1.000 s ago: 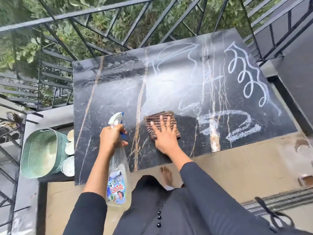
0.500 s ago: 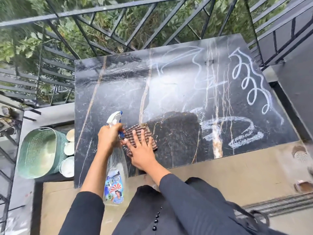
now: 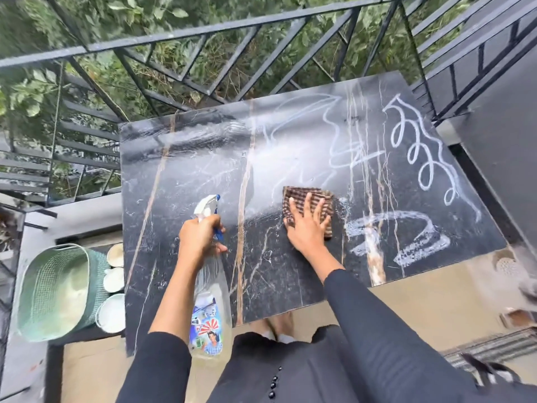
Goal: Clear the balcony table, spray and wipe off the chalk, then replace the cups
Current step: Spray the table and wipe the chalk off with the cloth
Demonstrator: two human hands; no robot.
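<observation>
White chalk (image 3: 424,246) covers the right half of the desk (image 3: 174,205); right hand (image 3: 306,232), fingers spread flat on the checked cloth (image 3: 299,196), should press overlapping strokes rightward while left hand (image 3: 199,238) grips the spray bottle (image 3: 210,292)

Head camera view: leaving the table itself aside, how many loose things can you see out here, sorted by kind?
spray bottle: 1
checked cloth: 1
white cups: 3
green mesh basket: 1
Total: 6
</observation>
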